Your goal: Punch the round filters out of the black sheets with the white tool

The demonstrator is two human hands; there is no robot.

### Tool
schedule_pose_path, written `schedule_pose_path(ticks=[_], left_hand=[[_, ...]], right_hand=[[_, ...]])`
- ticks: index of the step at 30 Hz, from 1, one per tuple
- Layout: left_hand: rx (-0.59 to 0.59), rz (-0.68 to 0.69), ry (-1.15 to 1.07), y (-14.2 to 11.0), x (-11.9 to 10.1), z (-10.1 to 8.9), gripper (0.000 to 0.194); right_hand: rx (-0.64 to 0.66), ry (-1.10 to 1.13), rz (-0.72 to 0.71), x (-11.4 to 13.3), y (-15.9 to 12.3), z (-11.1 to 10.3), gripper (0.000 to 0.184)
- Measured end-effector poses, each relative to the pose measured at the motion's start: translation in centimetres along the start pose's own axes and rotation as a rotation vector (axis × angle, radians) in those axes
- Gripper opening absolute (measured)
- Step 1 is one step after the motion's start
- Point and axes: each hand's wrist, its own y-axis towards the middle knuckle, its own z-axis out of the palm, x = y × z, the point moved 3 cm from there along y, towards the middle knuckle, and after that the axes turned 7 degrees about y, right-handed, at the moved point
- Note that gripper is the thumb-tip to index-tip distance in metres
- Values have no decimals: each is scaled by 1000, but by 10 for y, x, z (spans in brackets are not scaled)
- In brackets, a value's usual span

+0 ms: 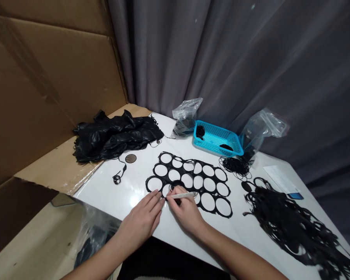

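Note:
A black, thin sheet (165, 179) with rows of large round holes lies flat on the white table. Fingers stretched out and close together, my left hand (144, 214) rests on its near left edge. My right hand (185, 208) is closed around a slim white pen-shaped tool (188, 195), whose tip points left toward a hole in the near row. Fingers hide that tip and part of the sheet. Just beyond my right hand, a dark ring-like piece (177, 183) shows at the holes.
Crumpled black sheets (116, 136) lie at the left by a cardboard wall (55, 66). A blue basket (216, 136) with black pieces stands behind, between clear bags (186, 116). Black cut strips (288, 221) are heaped right, near black rings (236, 166). A dark disc (131, 158) lies left.

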Motion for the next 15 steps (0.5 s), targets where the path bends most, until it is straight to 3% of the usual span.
schedule_pose_path(ticks=[5, 8, 13, 15], left_hand=[[3, -7, -8, -2, 2, 4, 33], [25, -10, -31, -1, 3, 5, 34], [17, -16, -53, -2, 4, 5, 34], [0, 3, -44, -3, 4, 3, 35]], right_hand=[[100, -334, -286, 7, -8, 13, 16], [78, -456, -342, 3, 4, -1, 18], [-353, -347, 11, -42, 44, -88, 24], [-422, -201, 185, -62, 53, -113, 27]])
